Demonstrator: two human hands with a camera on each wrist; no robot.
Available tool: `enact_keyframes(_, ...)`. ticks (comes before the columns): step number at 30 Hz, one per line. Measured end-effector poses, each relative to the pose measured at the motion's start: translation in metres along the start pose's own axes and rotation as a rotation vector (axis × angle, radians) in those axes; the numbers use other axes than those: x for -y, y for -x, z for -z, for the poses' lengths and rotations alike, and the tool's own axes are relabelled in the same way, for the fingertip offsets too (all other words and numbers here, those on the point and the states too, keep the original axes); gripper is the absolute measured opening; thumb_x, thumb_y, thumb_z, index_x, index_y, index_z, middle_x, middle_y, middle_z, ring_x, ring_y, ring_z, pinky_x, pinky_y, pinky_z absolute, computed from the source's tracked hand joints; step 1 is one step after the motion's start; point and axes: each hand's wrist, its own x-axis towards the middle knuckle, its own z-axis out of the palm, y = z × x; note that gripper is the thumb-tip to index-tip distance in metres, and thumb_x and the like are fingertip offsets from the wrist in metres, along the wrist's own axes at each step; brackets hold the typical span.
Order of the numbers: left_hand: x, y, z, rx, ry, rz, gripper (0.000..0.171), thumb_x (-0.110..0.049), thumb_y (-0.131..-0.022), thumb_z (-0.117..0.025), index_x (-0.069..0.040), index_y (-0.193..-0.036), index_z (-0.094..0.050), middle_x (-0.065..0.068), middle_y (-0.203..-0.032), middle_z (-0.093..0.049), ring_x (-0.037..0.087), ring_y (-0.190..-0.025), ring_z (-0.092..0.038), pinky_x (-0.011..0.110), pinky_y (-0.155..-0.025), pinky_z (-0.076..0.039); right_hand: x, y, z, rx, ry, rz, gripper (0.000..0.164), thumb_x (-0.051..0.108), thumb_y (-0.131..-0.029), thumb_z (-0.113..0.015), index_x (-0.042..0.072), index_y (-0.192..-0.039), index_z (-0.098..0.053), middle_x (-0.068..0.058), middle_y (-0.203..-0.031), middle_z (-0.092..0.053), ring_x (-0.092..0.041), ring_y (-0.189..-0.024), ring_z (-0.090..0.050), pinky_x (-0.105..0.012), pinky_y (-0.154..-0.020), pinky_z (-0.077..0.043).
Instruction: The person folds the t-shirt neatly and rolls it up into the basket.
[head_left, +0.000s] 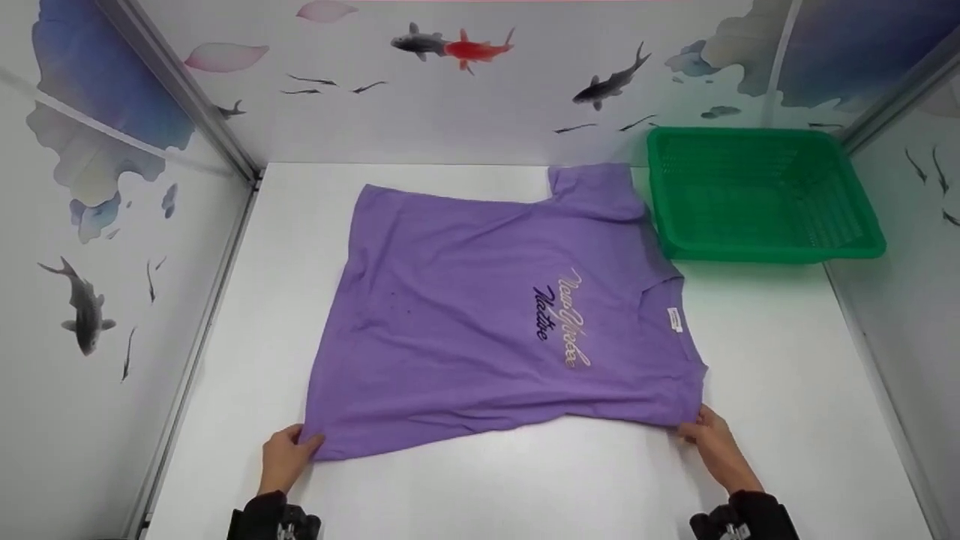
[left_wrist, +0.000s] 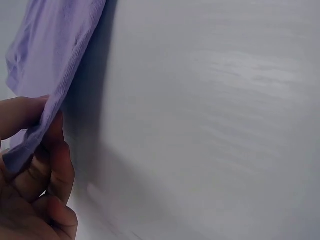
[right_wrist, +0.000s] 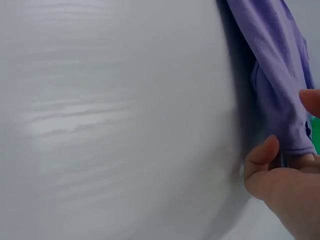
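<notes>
A purple T-shirt (head_left: 465, 315) lay spread across the middle of the white tabletop (head_left: 495, 495). The left hand (head_left: 286, 454) pinched its near left corner, the right hand (head_left: 712, 442) its near right end; a green basket (head_left: 772, 250) stood far right.

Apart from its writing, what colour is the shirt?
The shirt is purple, seen best in the head view.

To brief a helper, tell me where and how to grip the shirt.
Pinch the shirt by its two near corners, coming from the person's side: it lies spread out, and those thin edges should pinch easily. The left hand and right hand hold it there.
</notes>
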Motion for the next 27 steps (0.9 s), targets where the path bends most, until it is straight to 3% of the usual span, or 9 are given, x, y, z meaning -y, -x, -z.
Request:
enact_keyframes(1, 0.000, 0.000, 0.000, -0.003, -0.001, -0.003, 0.042, -0.012, -0.086, -0.069, 0.021, -0.111, -0.059, 0.035, -0.105, -0.063, 0.050, -0.104, -0.058, 0.054, -0.090, -0.047, -0.002, 0.002, -0.001, 0.000, 0.046, 0.017, 0.060, -0.004, -0.084, -0.052, -0.016, -0.140, -0.031, -0.018, -0.117, -0.052, -0.018, -0.096, -0.050, -0.026, -0.075, -0.045)
enact_keyframes(5, 0.000, 0.001, 0.001, -0.016, 0.003, -0.014, 0.036, -0.013, -0.086, -0.070, 0.019, -0.102, -0.062, 0.031, -0.098, -0.066, 0.043, -0.092, -0.063, 0.046, -0.081, -0.050, -0.008, 0.005, -0.004, -0.096, 0.288, 0.149, 0.042, -0.003, -0.087, -0.056, -0.013, -0.126, -0.050, -0.026, -0.115, -0.056, -0.030, -0.098, -0.054, -0.028, -0.072, -0.046)
enact_keyframes(8, 0.001, 0.002, 0.002, -0.020, 0.005, -0.007, 0.029, -0.014, -0.086, -0.070, 0.012, -0.079, -0.060, 0.021, -0.079, -0.065, 0.028, -0.073, -0.059, 0.036, -0.069, -0.046, -0.010, 0.005, -0.003, -0.167, 0.347, 0.186, 0.029, 0.004, -0.091, -0.060, -0.014, -0.114, -0.058, -0.029, -0.114, -0.059, -0.039, -0.102, -0.057, -0.034, -0.077, -0.048)
enact_keyframes(11, 0.001, 0.003, 0.004, -0.018, 0.012, -0.001, 0.032, -0.015, -0.086, -0.070, 0.000, -0.065, -0.050, 0.008, -0.068, -0.057, 0.018, -0.065, -0.047, 0.030, -0.063, -0.038, -0.011, 0.009, 0.002, -0.128, 0.225, 0.132, 0.043, 0.017, -0.096, -0.060, -0.009, -0.130, -0.055, -0.030, -0.139, -0.047, -0.041, -0.128, -0.044, -0.042, -0.101, -0.041)
enact_keyframes(14, 0.001, 0.004, 0.007, -0.018, 0.033, 0.014, 0.040, -0.017, -0.088, -0.069, -0.007, -0.062, -0.041, 0.000, -0.062, -0.045, 0.015, -0.061, -0.039, 0.027, -0.060, -0.032, -0.008, 0.017, 0.006, -0.097, 0.061, 0.085, 0.055, 0.025, -0.101, -0.054, -0.010, -0.141, -0.042, -0.023, -0.145, -0.044, -0.024, -0.132, -0.043, -0.036, -0.110, -0.033)
enact_keyframes(16, 0.001, 0.004, 0.009, -0.014, 0.050, 0.028, 0.042, -0.018, -0.089, -0.068, -0.009, -0.062, -0.038, -0.002, -0.061, -0.038, 0.014, -0.061, -0.037, 0.026, -0.059, -0.029, -0.006, 0.021, 0.006, -0.099, 0.004, 0.108, 0.055, 0.024, -0.103, -0.050, -0.013, -0.142, -0.037, -0.013, -0.134, -0.054, -0.008, -0.119, -0.052, -0.024, -0.103, -0.039)
enact_keyframes(19, 0.000, 0.005, 0.011, -0.006, 0.067, 0.036, 0.042, -0.020, -0.090, -0.067, -0.010, -0.063, -0.037, -0.003, -0.060, -0.035, 0.014, -0.060, -0.035, 0.025, -0.058, -0.028, -0.004, 0.024, 0.003, -0.128, -0.082, 0.159, 0.040, 0.019, -0.104, -0.048, -0.014, -0.126, -0.049, 0.000, -0.102, -0.062, 0.003, -0.090, -0.056, -0.015, -0.084, -0.045)
enact_keyframes(23, 0.002, 0.006, 0.017, 0.008, 0.082, 0.053, 0.042, -0.023, -0.092, -0.067, -0.010, -0.063, -0.038, -0.003, -0.061, -0.038, 0.014, -0.062, -0.038, 0.025, -0.059, -0.029, -0.003, 0.026, 0.001, -0.116, -0.268, 0.184, 0.019, 0.014, -0.103, -0.048, -0.002, -0.093, -0.050, 0.002, -0.072, -0.052, -0.007, -0.071, -0.058, -0.019, -0.074, -0.049)
enact_keyframes(27, 0.003, 0.006, 0.024, -0.001, 0.118, 0.103, 0.041, -0.026, -0.092, -0.066, -0.009, -0.063, -0.042, -0.002, -0.064, -0.044, 0.014, -0.066, -0.040, 0.025, -0.061, -0.032, -0.003, 0.029, 0.003, -0.089, -0.499, 0.200, 0.018, 0.012, -0.103, -0.047, 0.007, -0.087, -0.054, 0.003, -0.072, -0.051, -0.007, -0.070, -0.057, -0.021, -0.073, -0.053)
